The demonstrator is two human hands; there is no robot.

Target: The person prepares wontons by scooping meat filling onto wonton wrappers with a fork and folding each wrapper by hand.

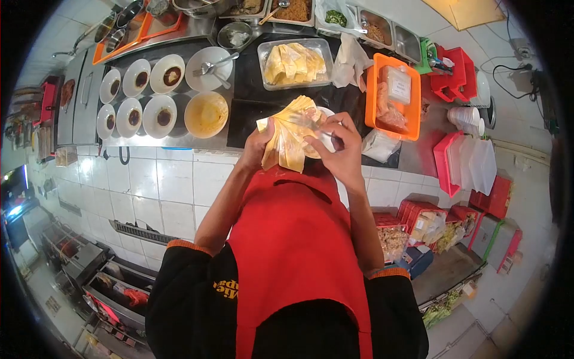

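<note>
A fanned stack of yellow wrapper sheets (286,140) is held up over the counter's front edge. My left hand (258,145) grips the stack at its left side, fingers closed on it. My right hand (341,143) is at the right side, fingers bent around a thin utensil whose tip lies against the wrappers. Partly hidden behind my right hand is a white bowl (327,113). Just beyond my hands, a clear plastic tub (327,49) holds more folded yellow wrappers.
Several white bowls (160,118) with dark sauce stand at the left, beside a bowl with yellow residue (206,115) and a plate with spoons (209,67). An orange tray (371,90) is at the right. Metal food pans (408,45) line the back.
</note>
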